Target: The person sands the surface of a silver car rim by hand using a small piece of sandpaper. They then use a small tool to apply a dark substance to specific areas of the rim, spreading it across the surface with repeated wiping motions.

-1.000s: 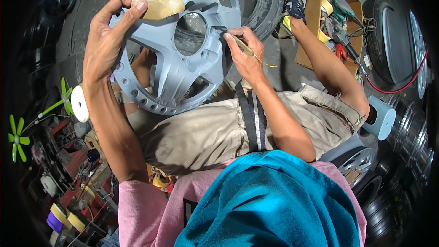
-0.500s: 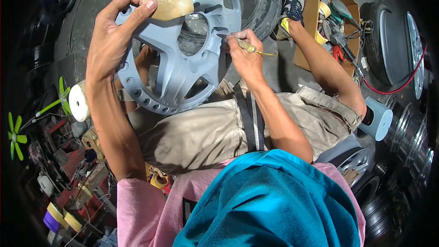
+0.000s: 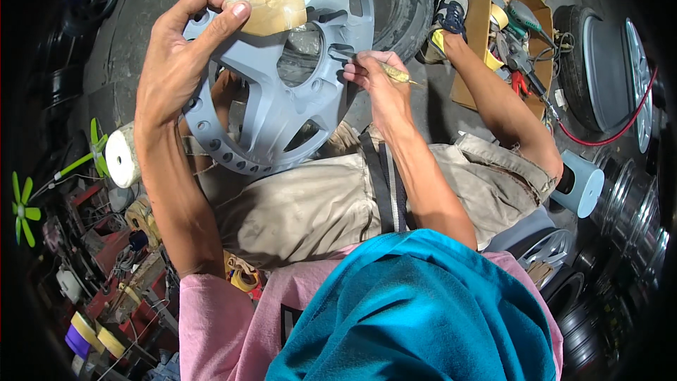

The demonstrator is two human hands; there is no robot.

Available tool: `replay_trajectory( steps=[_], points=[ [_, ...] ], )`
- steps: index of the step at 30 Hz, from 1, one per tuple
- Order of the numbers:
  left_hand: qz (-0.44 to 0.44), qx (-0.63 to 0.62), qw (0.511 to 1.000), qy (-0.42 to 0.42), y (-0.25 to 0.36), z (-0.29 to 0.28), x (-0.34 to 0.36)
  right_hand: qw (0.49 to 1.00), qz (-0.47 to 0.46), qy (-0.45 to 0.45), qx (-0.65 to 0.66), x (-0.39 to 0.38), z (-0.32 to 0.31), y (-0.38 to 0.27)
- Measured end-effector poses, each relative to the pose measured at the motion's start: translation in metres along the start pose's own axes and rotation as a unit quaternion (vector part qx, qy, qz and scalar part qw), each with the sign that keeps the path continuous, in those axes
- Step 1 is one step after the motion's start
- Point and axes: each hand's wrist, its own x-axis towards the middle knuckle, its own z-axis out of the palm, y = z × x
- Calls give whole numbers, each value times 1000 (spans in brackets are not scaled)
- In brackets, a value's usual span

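Observation:
A grey spoked wheel rim stands tilted before me, above my legs. My left hand is closed at its upper left side, pinching a worn, tan rectangular card between thumb and fingers over the spokes. At the rim's right side is my right hand, closed around a thin hand tool with a yellowish, wrapped-looking handle. The tool's narrow metal end points right, away from the rim. My right fingertips are close to a spoke near the hub opening; whether they touch it I cannot tell.
A black tyre lies behind the rim. At the far right, a cardboard box holds power tools and tape rolls. Beyond it stand another wheel and a red hose. Machinery and a green-bladed fan are at left.
The card and my left hand have shifted slightly right. My right hand has turned a little, so the tool's thin hooked end now shows shorter. The rim has moved slightly.

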Motion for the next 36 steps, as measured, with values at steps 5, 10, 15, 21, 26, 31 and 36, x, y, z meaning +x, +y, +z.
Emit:
replay_trajectory(
  steps=[5,10,15,21,26,31,36],
  points=[
    [13,13,1000,2,-2,0,-1,995,-60,-5,-76,1,-8,11],
    [8,8,1000,-3,-3,-1,-1,963,-144,-8,-226,2,-7,18],
    [-38,-26,999,-6,-2,-3,1,988,-91,-33,-121,2,-1,10],
    [-48,-51,997,21,-13,-9,8,982,-162,-18,-91,13,-5,28],
    [-78,-65,994,27,-15,-11,10,970,-186,0,-156,19,-4,36],
    [-77,-65,994,39,-15,-9,11,931,-243,12,-271,22,-6,37],
    [-68,-65,995,33,-14,-8,12,923,-274,27,-268,17,0,33]
  ],
)
